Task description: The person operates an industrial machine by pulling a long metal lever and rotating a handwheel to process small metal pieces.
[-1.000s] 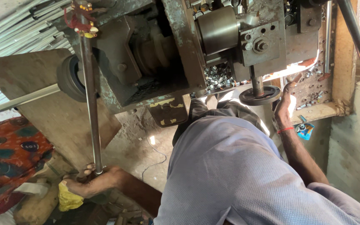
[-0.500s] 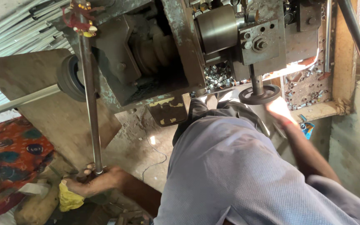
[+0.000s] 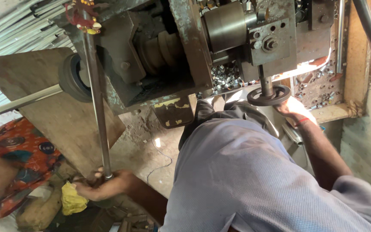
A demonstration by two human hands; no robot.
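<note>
My left hand [image 3: 104,187] is low on the left, closed around the bottom end of a long steel lever rod [image 3: 95,99]. The rod runs up to a red-tasselled top on the grey machine [image 3: 164,56]. Over on the right, my right hand [image 3: 295,109], with a red thread at the wrist, grips the right rim of a small black handwheel [image 3: 257,99] under the machine's tool block [image 3: 271,41]. My lavender shirt fills the lower middle of the view.
A heap of small metal rings [image 3: 224,75] lies under the chuck. A wooden tray [image 3: 336,112] with loose parts sits at the right. A wooden board [image 3: 65,120], a yellow cloth [image 3: 71,197] and a person in orange patterned clothing [image 3: 9,167] are at the left.
My right hand has come down from beside the parts tray onto the handwheel's rim. My left hand stays on the lever rod.
</note>
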